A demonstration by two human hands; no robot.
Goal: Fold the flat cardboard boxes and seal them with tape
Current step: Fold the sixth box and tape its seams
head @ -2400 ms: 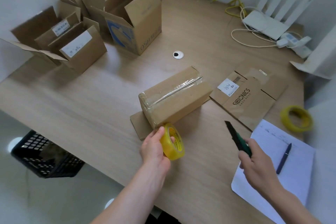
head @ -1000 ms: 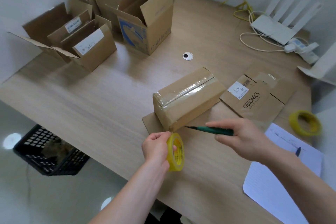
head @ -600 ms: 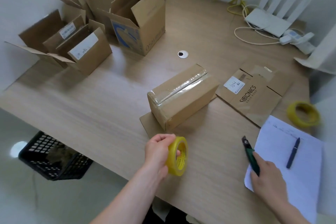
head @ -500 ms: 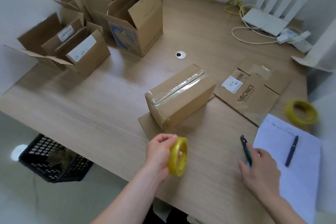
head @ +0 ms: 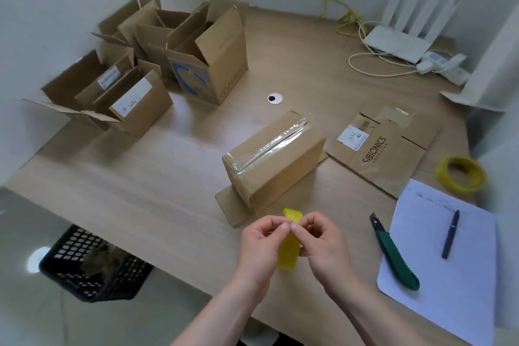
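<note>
Fingertips (head: pixel 286 226) of both hands meet at the rim of the yellow tape roll (head: pixel 289 244), pinched on it: our left hand (head: pixel 259 244) grips one side, our right hand (head: pixel 323 244) the other, low over the near edge of the table (head: pixel 157 171). We judge we are picking for the loose tape end (too small to see). It could split into slivers, or stick back down, if a nail lifts only a corner. The sealed box (head: pixel 275 160) sits just beyond the hands on a scrap of cardboard (head: pixel 233 208). The flat SIBIONICS box (head: pixel 384 149) lies to its right, unfolded. The green knife (head: pixel 393 253) rests by our right wrist, its blade tip partly out, where a reaching hand could catch it.
</note>
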